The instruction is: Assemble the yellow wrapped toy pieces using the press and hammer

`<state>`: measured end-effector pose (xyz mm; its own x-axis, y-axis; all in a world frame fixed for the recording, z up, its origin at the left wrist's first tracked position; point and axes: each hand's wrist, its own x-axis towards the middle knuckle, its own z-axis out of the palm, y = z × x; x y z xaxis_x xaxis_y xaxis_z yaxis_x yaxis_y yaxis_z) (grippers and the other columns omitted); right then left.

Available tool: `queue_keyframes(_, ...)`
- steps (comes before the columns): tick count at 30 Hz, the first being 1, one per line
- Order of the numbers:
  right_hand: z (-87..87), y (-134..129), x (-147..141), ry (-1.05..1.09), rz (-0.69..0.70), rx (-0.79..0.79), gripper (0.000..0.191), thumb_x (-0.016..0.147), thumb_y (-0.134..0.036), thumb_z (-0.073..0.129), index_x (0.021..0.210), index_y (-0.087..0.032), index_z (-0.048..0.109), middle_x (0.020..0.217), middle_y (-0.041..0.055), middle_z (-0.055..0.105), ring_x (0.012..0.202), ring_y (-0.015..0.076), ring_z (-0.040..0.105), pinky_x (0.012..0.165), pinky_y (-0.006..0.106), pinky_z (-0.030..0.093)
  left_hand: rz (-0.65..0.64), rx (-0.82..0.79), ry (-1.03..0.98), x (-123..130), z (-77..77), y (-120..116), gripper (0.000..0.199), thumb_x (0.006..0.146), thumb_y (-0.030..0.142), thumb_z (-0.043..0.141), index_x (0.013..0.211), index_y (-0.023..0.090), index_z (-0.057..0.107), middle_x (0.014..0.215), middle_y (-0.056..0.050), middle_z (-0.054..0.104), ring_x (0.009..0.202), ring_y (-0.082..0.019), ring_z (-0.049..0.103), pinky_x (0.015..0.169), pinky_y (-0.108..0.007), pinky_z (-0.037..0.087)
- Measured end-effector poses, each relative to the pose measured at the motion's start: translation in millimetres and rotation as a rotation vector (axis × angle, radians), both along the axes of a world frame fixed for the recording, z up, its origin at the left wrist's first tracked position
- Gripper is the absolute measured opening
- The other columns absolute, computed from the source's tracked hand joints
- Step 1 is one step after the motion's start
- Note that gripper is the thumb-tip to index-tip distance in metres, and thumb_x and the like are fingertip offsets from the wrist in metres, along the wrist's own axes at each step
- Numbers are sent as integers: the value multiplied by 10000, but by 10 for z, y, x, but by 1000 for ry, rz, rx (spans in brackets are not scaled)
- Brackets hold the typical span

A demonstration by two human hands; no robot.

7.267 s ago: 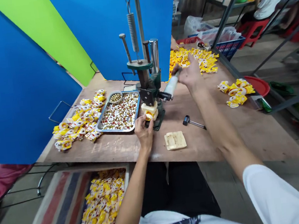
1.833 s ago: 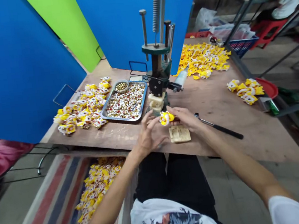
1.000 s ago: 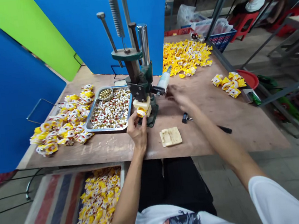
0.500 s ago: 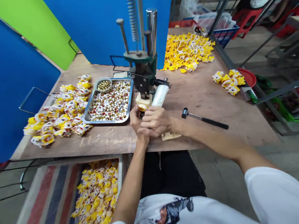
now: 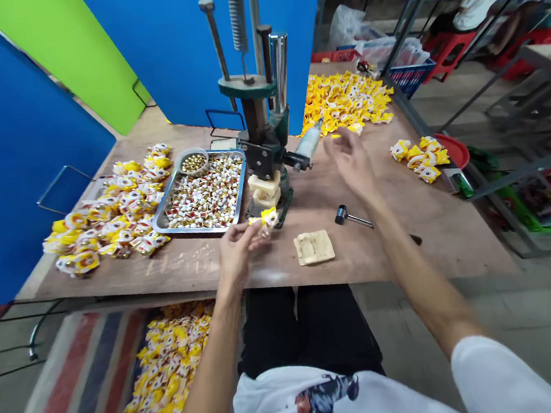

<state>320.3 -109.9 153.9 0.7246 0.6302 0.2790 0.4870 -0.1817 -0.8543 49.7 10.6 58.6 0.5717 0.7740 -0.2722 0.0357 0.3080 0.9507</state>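
One yellow-and-white piece [image 5: 270, 218] is pinched in the left hand's [image 5: 234, 256] fingers [image 5: 249, 236]; the right hand's [image 5: 354, 165] are loosely parted.

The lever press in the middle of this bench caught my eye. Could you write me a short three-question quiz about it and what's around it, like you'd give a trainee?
1. Which hand holds a small yellow-and-white piece in front of the lever press?

2. True or false: the right hand is off the white handle of the press.

3. What sits at the far left corner of the metal tray?
a) a mallet
b) a round bowl of gold-coloured beads
c) a red plate

Key: 1. The left hand. 2. True. 3. b.
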Motion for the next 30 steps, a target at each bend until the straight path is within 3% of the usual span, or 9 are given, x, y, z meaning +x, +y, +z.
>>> queue_keyframes(3,-346,-602,-761,1,296,-57,786,925,-641,854,1581,-338,544,1569,113,592,1308,302,680,1138,493,608,-248,-328,-51,-180,69,-211,444,829,564,911,969,171,756,1050,-136,830,866,-258,829,875,-450,729)
queue_keyframes(6,-459,-927,-1235,67,443,-123,567,987,-494,831,1493,-344,624,1455,93,668,1237,283,706,1088,452,618,-377,-415,-38,-139,136,-452,484,818,604,928,944,162,777,1018,-137,840,792,-235,821,840,-401,729)
queue_keyframes(10,-661,-1060,-1201,40,376,-101,280,1035,-450,773,1270,-297,757,1240,86,743,1209,297,699,1097,468,570,-365,-286,34,33,23,-612,598,746,686,962,857,199,633,753,-75,793,629,-211,778,661,-338,684)
queue_keyframes(14,-983,-1136,-1073,-18,277,-178,313,1016,-513,783,1234,-291,815,1251,109,730,1241,325,655,1143,526,520,-334,-92,78,134,-234,-666,685,688,724,973,881,227,543,605,-14,715,450,-161,633,447,-258,516)
queue_keyframes(19,-1153,-1208,-1133,-17,222,-235,380,1022,-590,741,1253,-302,827,1291,122,665,1291,343,644,1196,564,493,-317,74,94,158,-310,-660,614,733,675,946,925,229,572,664,13,690,495,-161,624,469,-265,486)
queue_keyframes(22,-1099,-1298,-1050,10,219,-243,454,1032,-619,711,1358,-312,783,1364,121,667,1332,339,645,1188,533,516,-147,402,121,120,-184,-156,406,885,543,849,1035,205,681,861,-30,749,666,-172,684,622,-288,543)
queue_keyframes(25,-1022,-1392,-885,19,106,-200,453,1063,-597,671,1402,-305,742,1412,112,703,1308,315,675,1119,479,563,100,785,344,10,-8,798,175,1035,341,640,1006,193,727,985,-78,771,888,-213,713,878,-346,565)
queue_keyframes(27,-1000,-1427,-807,38,-3,-179,394,1065,-588,672,1297,-285,773,1332,103,752,1191,294,722,1044,454,592,53,921,565,-41,48,1436,97,991,247,667,948,187,730,1018,-99,759,974,-243,697,999,-379,535)
queue_keyframes(30,-1044,-1436,-783,79,-39,-177,377,1055,-601,684,1190,-267,797,1257,99,773,1100,278,751,961,428,626,-228,1015,696,-17,-5,2031,93,904,262,784,861,196,735,1036,-116,723,995,-280,675,1030,-407,515)
